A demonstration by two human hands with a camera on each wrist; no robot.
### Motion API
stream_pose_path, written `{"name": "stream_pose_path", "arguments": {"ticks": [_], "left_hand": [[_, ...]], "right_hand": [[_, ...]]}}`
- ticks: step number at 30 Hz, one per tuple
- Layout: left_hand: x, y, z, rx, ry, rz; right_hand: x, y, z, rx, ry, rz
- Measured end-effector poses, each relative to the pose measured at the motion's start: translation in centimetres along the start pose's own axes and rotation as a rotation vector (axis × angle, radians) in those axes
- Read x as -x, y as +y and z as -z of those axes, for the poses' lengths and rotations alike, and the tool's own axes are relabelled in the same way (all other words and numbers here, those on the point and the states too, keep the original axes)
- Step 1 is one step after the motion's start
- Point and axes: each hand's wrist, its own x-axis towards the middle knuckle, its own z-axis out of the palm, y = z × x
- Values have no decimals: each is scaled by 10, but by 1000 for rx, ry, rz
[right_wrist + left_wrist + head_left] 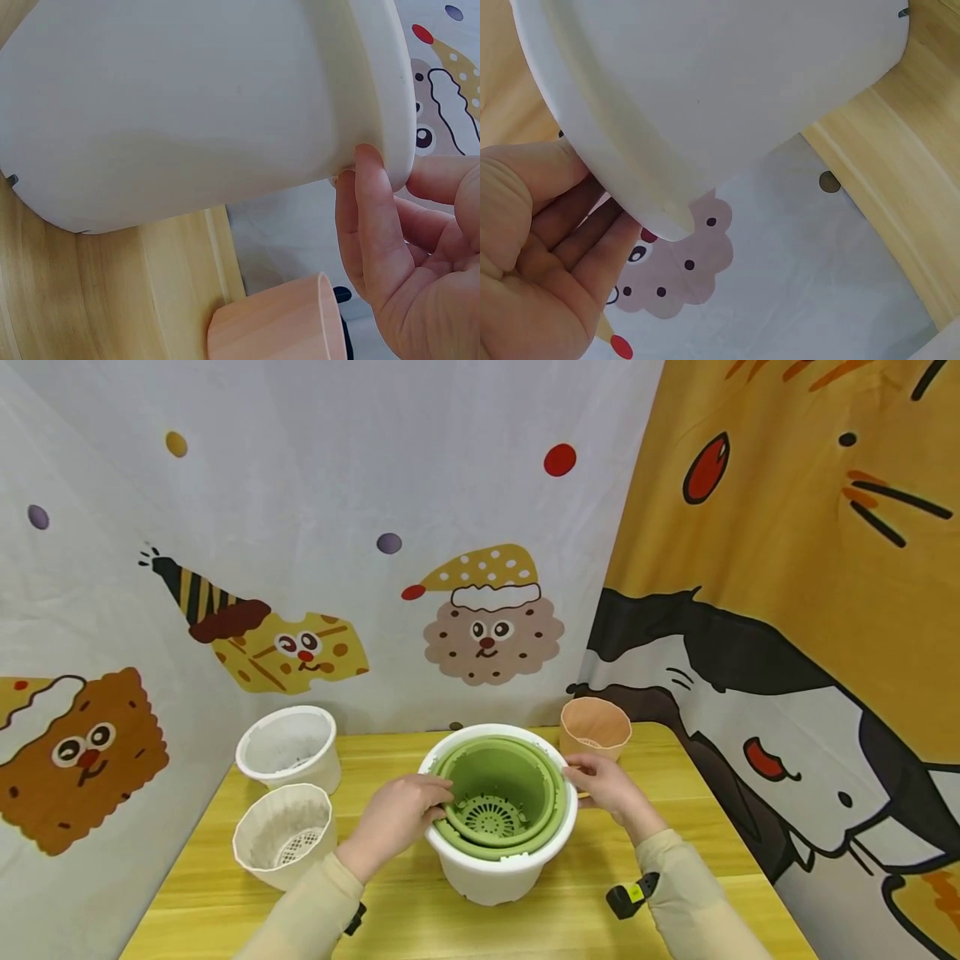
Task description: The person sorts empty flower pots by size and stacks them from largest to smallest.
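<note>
A white flowerpot (487, 878) stands on the table in front of me, with a larger green flowerpot (491, 853) and a smaller green flowerpot (517, 768) nested in it. Slots pattern the inner one's base. My left hand (401, 818) reaches over the white rim and pinches a green rim at the left; in the left wrist view its fingertips pass out of sight behind the white wall (697, 82). On the opposite side my right hand (611, 789) grips the white rim, with fingers (375, 217) beneath it and the thumb above.
On the left of the wooden table (405, 918) stand a white pot (326, 768) and a cream pot (296, 868) with a grid base. A peach pot (596, 727) is at the back right, behind my right hand. Printed curtains (315, 460) hang behind and to the right.
</note>
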Motion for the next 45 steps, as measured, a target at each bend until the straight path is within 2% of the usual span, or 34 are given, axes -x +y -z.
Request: {"name": "stream_pose_path", "arguments": {"ticks": [5, 11, 15, 21, 33, 40, 45], "left_hand": [[-1, -1, 0, -37, -2, -10], [-1, -1, -2, -94, 8, -68], [1, -2, -4, -99, -4, -84], [3, -3, -5, -53, 1, -62], [1, 3, 0, -29, 11, -53], [6, -1, -1, -21, 48, -32], [8, -5, 0, -5, 81, -39]], "right_hand": [[0, -1, -1, 2, -2, -2], [0, -2, -1, 9, 1, -1], [0, -1, -2, 14, -3, 1], [-2, 0, -2, 14, -2, 2], [-4, -1, -2, 7, -4, -7], [-3, 0, -5, 50, -1, -31], [-4, -4, -9, 95, 21, -28]]}}
